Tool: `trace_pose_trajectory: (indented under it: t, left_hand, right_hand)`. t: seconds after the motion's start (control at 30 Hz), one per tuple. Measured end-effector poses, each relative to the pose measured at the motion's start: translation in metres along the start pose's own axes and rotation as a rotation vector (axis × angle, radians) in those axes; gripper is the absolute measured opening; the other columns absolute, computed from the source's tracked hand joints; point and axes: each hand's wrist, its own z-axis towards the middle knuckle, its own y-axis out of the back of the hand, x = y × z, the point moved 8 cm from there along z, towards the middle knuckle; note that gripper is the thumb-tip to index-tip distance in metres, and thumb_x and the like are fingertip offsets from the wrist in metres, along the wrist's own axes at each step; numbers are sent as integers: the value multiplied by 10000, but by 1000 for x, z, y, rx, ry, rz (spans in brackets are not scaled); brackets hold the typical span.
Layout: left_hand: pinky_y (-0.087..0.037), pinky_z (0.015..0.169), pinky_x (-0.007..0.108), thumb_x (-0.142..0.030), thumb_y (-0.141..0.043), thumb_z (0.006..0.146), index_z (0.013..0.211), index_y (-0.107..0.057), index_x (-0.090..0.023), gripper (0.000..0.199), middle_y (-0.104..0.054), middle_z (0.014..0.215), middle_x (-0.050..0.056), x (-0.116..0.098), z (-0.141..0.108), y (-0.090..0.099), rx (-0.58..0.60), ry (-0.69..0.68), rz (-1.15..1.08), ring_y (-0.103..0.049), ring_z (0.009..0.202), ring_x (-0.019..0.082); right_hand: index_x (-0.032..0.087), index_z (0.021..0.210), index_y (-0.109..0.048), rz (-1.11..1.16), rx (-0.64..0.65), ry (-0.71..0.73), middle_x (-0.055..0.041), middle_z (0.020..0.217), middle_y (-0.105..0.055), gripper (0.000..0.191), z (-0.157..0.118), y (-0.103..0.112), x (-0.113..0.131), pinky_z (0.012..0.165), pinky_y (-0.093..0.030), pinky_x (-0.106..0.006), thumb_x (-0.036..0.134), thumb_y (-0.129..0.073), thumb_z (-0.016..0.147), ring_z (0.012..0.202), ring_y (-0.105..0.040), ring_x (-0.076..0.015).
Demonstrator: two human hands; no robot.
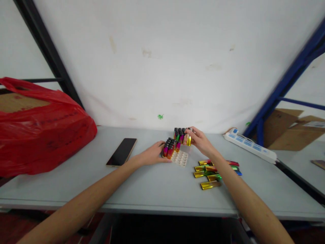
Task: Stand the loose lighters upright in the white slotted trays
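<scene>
My left hand (151,154) is closed around the left side of a white tray (181,158) with rows of round holes. Purple-red lighters (169,149) with dark tops stand upright in the tray's left part, while holes show at its right. Just behind, my right hand (199,138) pinches a shiny yellow lighter (189,140), held upright. It is beside a second block of standing lighters (179,133); whether it touches them I cannot tell. Under my right forearm lies a loose pile of metallic yellow, green, red and blue lighters (208,173), partly hidden by the arm.
A black phone (122,152) lies on the grey table (157,189) left of my left hand. The red plastic bag (45,132) fills the left end. On the right are a white power strip (250,146), a blue post (286,81) and a cardboard box (289,134).
</scene>
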Motion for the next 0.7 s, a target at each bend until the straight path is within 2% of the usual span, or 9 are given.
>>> trace_pose_trajectory:
  t: [0.13, 0.2, 0.33, 0.47, 0.7]
  left_hand:
    - [-464, 1305, 527, -793, -832, 877, 1431, -720, -212, 810, -672, 1512, 172, -1, 0, 1, -16, -14, -7, -619, 1430, 413]
    - [-455, 1315, 521, -793, -830, 880, 1455, -710, -216, 823, -663, 1528, 169, -1, -1, 1, -16, -20, -8, -608, 1449, 407]
    - [-445, 1327, 520, -795, -837, 872, 1444, -721, -215, 823, -663, 1528, 169, 0, -1, 1, -21, -27, -16, -599, 1461, 408]
    - [-453, 1321, 523, -782, -859, 856, 1438, -729, -216, 822, -675, 1503, 166, 0, -1, 2, -28, -12, -16, -612, 1440, 414]
    - [-432, 1337, 517, -794, -840, 867, 1464, -709, -217, 840, -650, 1540, 167, 0, -1, 1, -15, -10, -2, -590, 1477, 416]
  right_hand:
    - [284, 846, -450, -162, -25, -2, 80, 664, -448, 702, -5, -2, -23, 504, -434, -271, 969, -596, 882, 539, -440, -132]
    - [283, 789, -406, -275, -66, 13, 79, 642, -396, 710, -8, -2, -28, 487, -369, -264, 969, -535, 917, 538, -386, -129]
    - [269, 666, -364, -493, -194, 111, 51, 600, -354, 693, -13, -2, -21, 554, -312, -288, 863, -541, 975, 589, -376, -139]
    - [276, 587, -322, -573, -272, 116, 42, 561, -316, 635, -16, -1, -19, 570, -250, -314, 747, -534, 957, 569, -314, -133]
    - [275, 630, -351, -633, -262, 132, 38, 565, -368, 546, -17, -3, -19, 578, -262, -314, 667, -494, 982, 573, -355, -145]
